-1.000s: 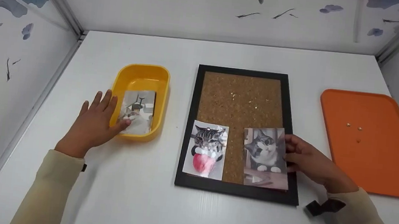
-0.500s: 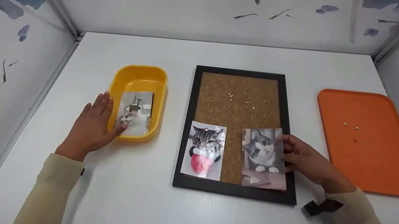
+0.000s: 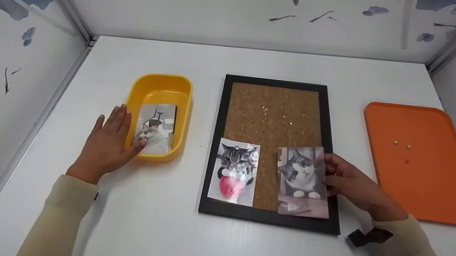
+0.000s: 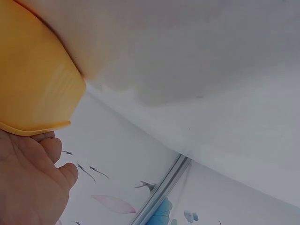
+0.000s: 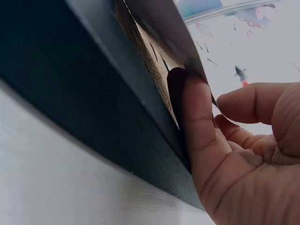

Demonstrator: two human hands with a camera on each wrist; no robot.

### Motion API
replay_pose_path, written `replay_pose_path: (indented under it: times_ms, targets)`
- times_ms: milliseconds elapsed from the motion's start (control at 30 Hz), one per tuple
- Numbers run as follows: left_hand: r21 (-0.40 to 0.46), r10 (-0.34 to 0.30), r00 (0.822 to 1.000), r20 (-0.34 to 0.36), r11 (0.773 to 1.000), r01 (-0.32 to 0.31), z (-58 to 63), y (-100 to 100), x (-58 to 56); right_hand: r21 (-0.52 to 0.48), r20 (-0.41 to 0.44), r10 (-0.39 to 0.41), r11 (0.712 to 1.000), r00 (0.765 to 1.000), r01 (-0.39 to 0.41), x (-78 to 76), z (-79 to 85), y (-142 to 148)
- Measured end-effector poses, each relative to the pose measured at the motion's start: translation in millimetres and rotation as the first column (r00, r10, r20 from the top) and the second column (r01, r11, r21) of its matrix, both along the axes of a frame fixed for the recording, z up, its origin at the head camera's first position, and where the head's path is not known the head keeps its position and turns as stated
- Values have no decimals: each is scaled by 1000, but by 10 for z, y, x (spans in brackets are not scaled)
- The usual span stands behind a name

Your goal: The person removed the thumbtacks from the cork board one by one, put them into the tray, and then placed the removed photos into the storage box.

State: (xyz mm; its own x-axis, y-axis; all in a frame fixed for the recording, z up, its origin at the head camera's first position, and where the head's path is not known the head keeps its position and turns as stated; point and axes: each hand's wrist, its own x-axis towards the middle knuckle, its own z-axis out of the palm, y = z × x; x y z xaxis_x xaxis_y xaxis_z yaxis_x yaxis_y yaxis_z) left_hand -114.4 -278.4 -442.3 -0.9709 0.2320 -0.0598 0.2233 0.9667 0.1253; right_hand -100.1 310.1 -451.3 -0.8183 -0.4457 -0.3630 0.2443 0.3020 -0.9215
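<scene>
My right hand [image 3: 351,181] pinches the right edge of a cat photo [image 3: 303,180] over the lower right of a cork board [image 3: 273,120] with a black frame. In the right wrist view, the photo [image 5: 171,33] is tilted up from the cork, one finger [image 5: 197,108] behind it and the thumb on its other side. A second cat photo [image 3: 235,173], with a red ball, lies at the board's lower left, a small pin at its top. Straight-fingered, my left hand [image 3: 103,144] rests along the left rim of a yellow bin [image 3: 186,119], which holds another cat photo [image 3: 156,127].
An orange tray [image 3: 430,183] lies at the right with a few small pins [image 3: 408,147] on it. Several gold pins [image 3: 291,122] show on the upper cork. Printed panels [image 3: 223,13] wall in the white table [image 3: 150,226].
The left hand's fingers have drawn together, and its thumb has shifted slightly off the photo in the bin. The right hand keeps its pinch on the cat photo, nearly still.
</scene>
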Motion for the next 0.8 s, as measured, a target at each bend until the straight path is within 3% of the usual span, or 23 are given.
replay_pose_path:
  times_ms: [333, 800]
  targets:
    - [6, -2, 1000, 11, 1000, 2, -8, 12, 8, -4, -16, -23, 1000, 1000, 23, -4, 96, -32]
    - [18, -2, 1000, 20, 1000, 2, -11, -8, -9, 10, -77, -11, 1000, 997, 12, -211, 323, -201]
